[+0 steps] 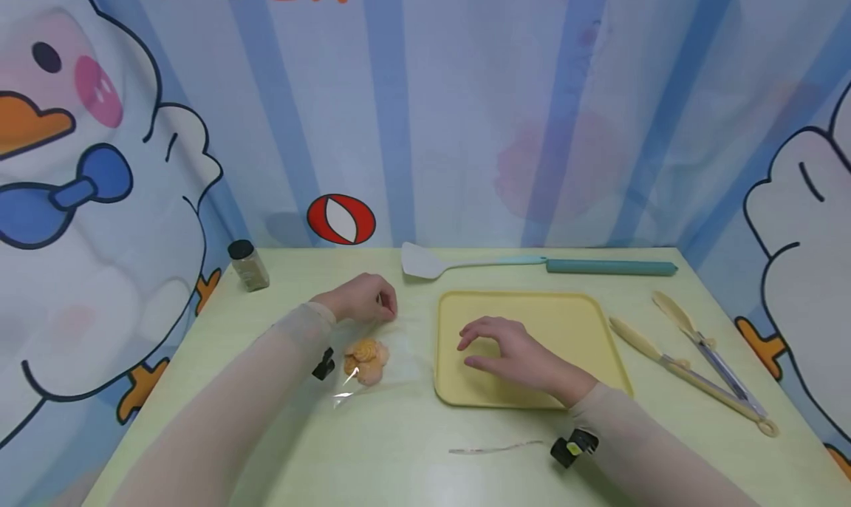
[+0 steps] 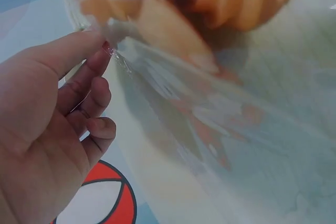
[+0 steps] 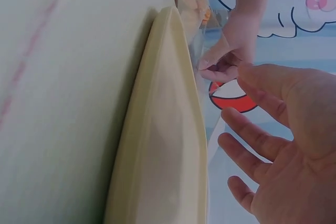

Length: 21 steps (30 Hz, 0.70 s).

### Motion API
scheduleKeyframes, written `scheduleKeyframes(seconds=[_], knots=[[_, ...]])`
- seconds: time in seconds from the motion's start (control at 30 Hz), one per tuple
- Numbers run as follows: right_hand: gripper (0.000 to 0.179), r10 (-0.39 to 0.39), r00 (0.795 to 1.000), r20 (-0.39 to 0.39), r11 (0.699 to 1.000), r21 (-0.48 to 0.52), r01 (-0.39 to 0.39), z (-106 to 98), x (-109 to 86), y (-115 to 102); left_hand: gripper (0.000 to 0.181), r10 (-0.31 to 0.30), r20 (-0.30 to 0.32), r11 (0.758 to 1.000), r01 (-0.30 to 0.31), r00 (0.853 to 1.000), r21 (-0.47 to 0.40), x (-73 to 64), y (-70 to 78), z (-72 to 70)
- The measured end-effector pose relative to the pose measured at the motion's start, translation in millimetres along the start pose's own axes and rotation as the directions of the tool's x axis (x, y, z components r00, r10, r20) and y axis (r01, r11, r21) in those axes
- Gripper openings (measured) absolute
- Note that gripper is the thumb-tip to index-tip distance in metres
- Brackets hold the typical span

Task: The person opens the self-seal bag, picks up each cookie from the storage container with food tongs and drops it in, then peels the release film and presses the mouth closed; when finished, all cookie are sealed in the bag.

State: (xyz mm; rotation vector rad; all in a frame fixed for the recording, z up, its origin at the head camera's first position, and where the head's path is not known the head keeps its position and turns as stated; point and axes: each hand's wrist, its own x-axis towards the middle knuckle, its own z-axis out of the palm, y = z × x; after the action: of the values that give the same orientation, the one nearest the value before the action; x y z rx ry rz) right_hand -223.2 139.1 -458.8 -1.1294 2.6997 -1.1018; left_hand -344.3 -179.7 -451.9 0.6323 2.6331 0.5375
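My left hand (image 1: 362,298) pinches the edge of a clear plastic bag (image 2: 173,82) between thumb and index finger. Inside the bag are orange-pink pieces of food (image 1: 366,361), some ridged and some smooth; the left wrist view shows them large and close. My right hand (image 1: 512,352) hovers over the yellow tray (image 1: 459,392) with its fingers spread and loosely bent, nothing between them. In the right wrist view, the tray's raised rim (image 3: 131,129) runs beside the right hand, and my left hand appears beyond it at the bag.
A white spatula (image 1: 422,261) with a teal handle lies behind the tray. Beige-tipped tongs (image 1: 698,389) rest open to its right. A black-capped seasoning jar (image 1: 249,265) stands at the back left. A thin torn plastic strip (image 1: 495,448) lies near the front.
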Motion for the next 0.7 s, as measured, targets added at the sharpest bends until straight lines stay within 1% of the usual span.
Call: scheduleKeyframes(seconds=[0.13, 0.3, 0.37, 0.47, 0.57, 0.63, 0.7], knots=[[0.022, 0.018, 1.000, 0.008, 1.000, 0.023, -0.018, 5.6, 15.2, -1.6, 0.009, -0.035, -0.040, 0.999, 0.034, 0.999, -0.023, -7.4, -10.4, -1.3], [0.029, 0.046, 0.999, 0.024, 0.995, 0.083, -0.047, 10.3, 31.9, -3.7, 0.007, -0.127, -0.070, 0.990, 0.122, 0.989, -0.076, -21.9, -26.1, -7.4], [0.031, 0.056, 0.998, 0.017, 0.994, 0.094, -0.058, 11.9, 36.7, -3.5, 0.006, -0.151, -0.082, 0.986, 0.144, 0.985, -0.089, -27.7, -33.2, -10.0], [0.031, 0.063, 0.998, -0.002, 0.994, 0.092, -0.063, 15.9, 43.3, -0.6, 0.006, -0.149, -0.108, 0.986, 0.139, 0.983, -0.092, -35.7, -45.6, -12.0], [0.030, 0.072, 0.997, -0.022, 0.992, 0.102, -0.069, 20.1, 50.3, 2.1, 0.005, -0.165, -0.120, 0.981, 0.150, 0.979, -0.122, -43.4, -56.5, -12.1], [0.029, 0.075, 0.997, -0.030, 0.992, 0.104, -0.071, 23.1, 55.1, 3.6, 0.004, -0.187, -0.127, 0.974, 0.167, 0.974, -0.153, -48.9, -62.9, -11.6], [0.028, 0.098, 0.995, -0.026, 0.989, 0.117, -0.094, 25.5, 60.7, 3.6, 0.004, -0.215, -0.134, 0.964, 0.188, 0.968, -0.187, -54.5, -68.6, -11.2]])
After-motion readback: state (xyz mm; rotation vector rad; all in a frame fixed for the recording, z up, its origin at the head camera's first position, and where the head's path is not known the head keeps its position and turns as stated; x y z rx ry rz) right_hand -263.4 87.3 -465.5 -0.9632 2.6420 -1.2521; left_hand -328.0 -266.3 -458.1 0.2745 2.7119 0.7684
